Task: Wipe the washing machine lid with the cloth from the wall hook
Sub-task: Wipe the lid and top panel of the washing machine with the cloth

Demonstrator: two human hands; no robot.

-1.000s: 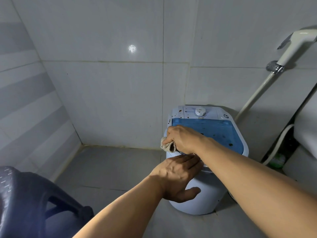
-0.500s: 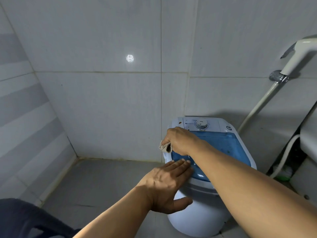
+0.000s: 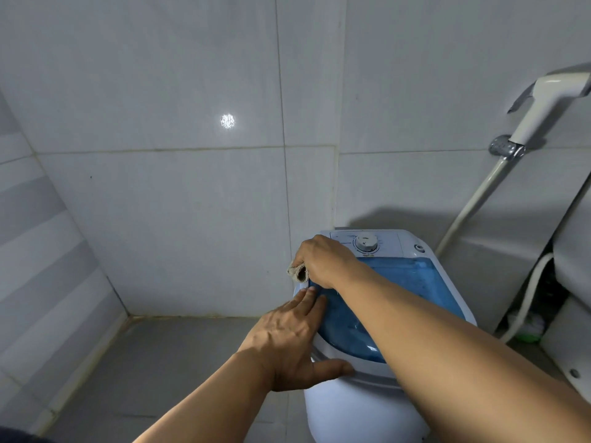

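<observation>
Right hand (image 3: 323,260) closed in a fist around a bunched beige cloth (image 3: 298,272), pressed at the far-left corner of the washing machine lid (image 3: 412,289); only a rolled end of the cloth sticks out past the fingers on the left side, rest hidden in the grip. Left hand (image 3: 287,340) open and flat, fingers together resting on the left rim of the lid, thumb spread out along the front edge of the washing machine (image 3: 361,407), holding nothing. Right forearm crosses diagonally over the lid, covering its near-right part. Lid is translucent blue, closed, lying flat on top of the small white round-bodied machine; inside of the tub not readable through it. Behind the lid a white control panel with a round dial (image 3: 366,243), just beside the right hand knuckles. Machine stands on grey tiled floor (image 3: 179,356) close against the white tiled wall (image 3: 179,193). White spray handle (image 3: 543,107) with hose (image 3: 470,203) mounted on the wall to the right, well apart from the hands.
</observation>
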